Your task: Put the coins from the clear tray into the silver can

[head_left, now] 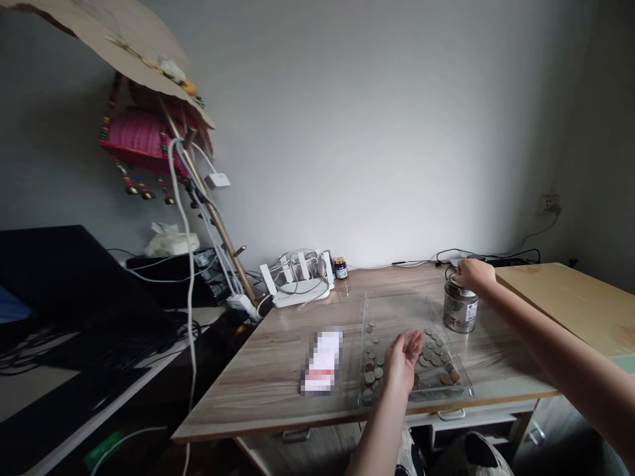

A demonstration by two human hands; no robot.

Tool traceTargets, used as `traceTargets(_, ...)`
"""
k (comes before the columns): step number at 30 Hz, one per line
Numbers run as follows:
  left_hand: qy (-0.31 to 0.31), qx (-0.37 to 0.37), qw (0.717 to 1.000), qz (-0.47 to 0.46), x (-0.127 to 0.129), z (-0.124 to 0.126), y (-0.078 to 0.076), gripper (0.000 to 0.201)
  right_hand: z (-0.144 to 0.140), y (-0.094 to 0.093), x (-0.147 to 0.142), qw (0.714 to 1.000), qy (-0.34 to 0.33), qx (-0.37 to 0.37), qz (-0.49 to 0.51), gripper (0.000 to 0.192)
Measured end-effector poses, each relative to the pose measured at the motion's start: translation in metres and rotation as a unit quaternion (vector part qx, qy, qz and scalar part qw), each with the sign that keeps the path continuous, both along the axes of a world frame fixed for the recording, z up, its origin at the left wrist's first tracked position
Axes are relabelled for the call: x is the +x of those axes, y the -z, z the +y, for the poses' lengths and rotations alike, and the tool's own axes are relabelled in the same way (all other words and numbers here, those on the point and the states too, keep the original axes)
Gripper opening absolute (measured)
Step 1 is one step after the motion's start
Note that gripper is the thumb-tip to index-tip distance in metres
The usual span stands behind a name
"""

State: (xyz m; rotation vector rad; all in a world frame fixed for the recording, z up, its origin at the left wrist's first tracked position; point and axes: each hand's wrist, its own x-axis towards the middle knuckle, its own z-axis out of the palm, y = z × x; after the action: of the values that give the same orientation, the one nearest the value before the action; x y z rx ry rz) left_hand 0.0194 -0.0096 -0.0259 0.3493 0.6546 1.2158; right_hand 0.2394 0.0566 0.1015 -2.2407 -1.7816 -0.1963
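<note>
A shallow clear plastic tray (401,307) lies on the desk with several coins (436,360) scattered over both sides of it. Above the tray's middle, my left hand (404,357) is cupped palm-up with its fingers curled in. Whatever lies in that palm is too small to make out. At the tray's right stands a round metal tin (460,311) with a patterned side and a white label. My right hand (475,274) is closed right over the tin's top, its fingertips turned down. What it pinches, if anything, is hidden.
A blurred-out phone-shaped object (322,360) lies left of the tray. Behind are a white router (302,291) and a small dark jar (340,268). A yellowish board (570,304) covers the desk's right end. A laptop (59,284) and hanging cables are at left.
</note>
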Motion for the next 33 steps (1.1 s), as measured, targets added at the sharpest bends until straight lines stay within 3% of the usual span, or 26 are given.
traceTargets(2,0.019,-0.016,1.0,-0.017,0.0,0.001,0.0,0.02,-0.014,0.009,-0.029,0.995,-0.095,0.014,0.022,0.031)
traceTargets(5,0.018,-0.027,0.999,-0.023,0.001,0.004,0.002,0.021,-0.033,0.037,-0.075,0.957,-0.273,-0.051,0.083,0.028)
traceTargets(8,-0.007,-0.034,0.999,-0.029,0.003,0.005,0.002,0.017,-0.04,0.067,-0.107,0.921,-0.347,-0.109,0.139,0.022)
traceTargets(11,-0.014,-0.036,0.999,-0.03,0.002,0.004,0.002,0.018,-0.033,0.076,-0.116,0.912,-0.335,-0.13,0.197,0.018)
traceTargets(13,0.003,-0.039,0.999,-0.025,0.0,0.003,0.002,0.022,-0.026,0.066,-0.106,0.901,-0.34,-0.131,0.236,0.023)
traceTargets(15,0.028,-0.047,0.998,-0.027,-0.002,0.002,0.001,0.025,-0.017,0.045,-0.082,0.909,-0.313,-0.095,0.258,0.03)
traceTargets(19,0.047,-0.053,0.997,-0.034,-0.002,0.002,0.0,0.029,-0.002,0.004,-0.015,0.967,-0.133,0.044,0.212,0.032)
traceTargets(21,0.05,-0.06,0.997,-0.029,-0.002,0.003,0.0,0.031,0.003,-0.003,0.011,0.989,-0.024,0.056,0.131,0.025)
traceTargets(23,0.054,-0.066,0.996,-0.023,-0.001,0.004,0.0,0.034,0.005,-0.003,0.024,0.997,0.039,0.032,0.063,0.019)
traceTargets(26,0.053,-0.06,0.997,-0.023,-0.001,0.004,-0.001,0.035,0.005,0.0,0.021,0.999,0.037,-0.004,0.025,0.017)
traceTargets(29,0.042,-0.057,0.997,-0.03,-0.002,0.003,0.0,0.033,-0.008,0.002,-0.002,0.999,-0.003,0.043,-0.008,0.021)
traceTargets(31,0.032,-0.054,0.997,-0.039,-0.003,0.003,0.002,0.029,-0.026,0.008,-0.025,0.994,-0.085,0.069,-0.01,0.025)
traceTargets(33,0.022,-0.047,0.997,-0.049,-0.003,0.003,0.003,0.024,-0.05,0.019,-0.051,0.976,-0.217,0.026,0.011,0.026)
